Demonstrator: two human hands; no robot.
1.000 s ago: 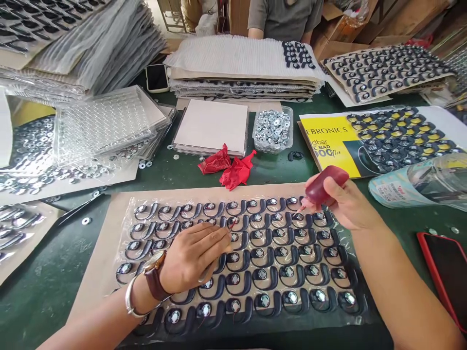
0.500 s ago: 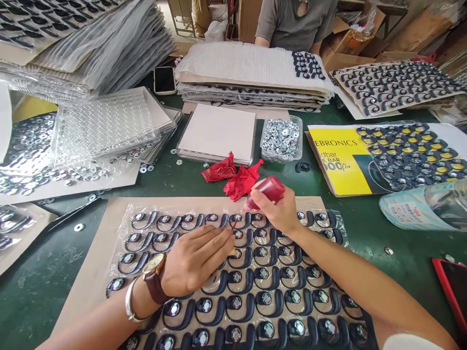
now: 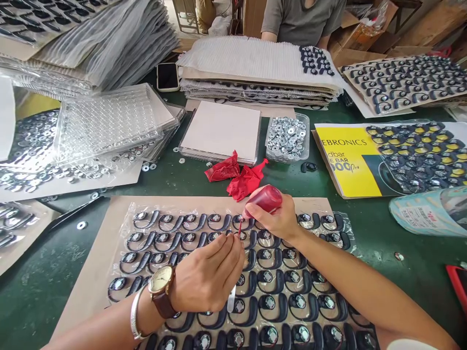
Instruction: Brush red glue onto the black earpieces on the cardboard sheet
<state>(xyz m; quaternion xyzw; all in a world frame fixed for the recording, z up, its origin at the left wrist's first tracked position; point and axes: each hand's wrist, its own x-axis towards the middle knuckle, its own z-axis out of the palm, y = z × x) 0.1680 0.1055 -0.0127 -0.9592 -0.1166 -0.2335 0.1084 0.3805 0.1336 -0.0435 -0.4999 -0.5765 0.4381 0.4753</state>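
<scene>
My right hand is wrapped round a red squeeze bottle, tilted with its nozzle down to the left over the upper rows of parts. My left hand is closed on a slim tool with a red pointed tip; its flat pale end sticks out below the palm. That tip sits close to the bottle's nozzle; whether they touch I cannot tell. Under both hands, black hook-shaped parts with round silver centres lie in rows on clear plastic over a brown cardboard sheet. My left hand hides several parts.
Crumpled red pieces lie just beyond the sheet, near a clear box of metal washers. Behind are a covered flat stack and layered trays. A yellow printed carton stands right. Another person sits opposite.
The camera view has shifted slightly. My left hand has moved right and rolled, so the tool's pale end now shows. The bottle's nozzle and the tool's tip stay near each other.
</scene>
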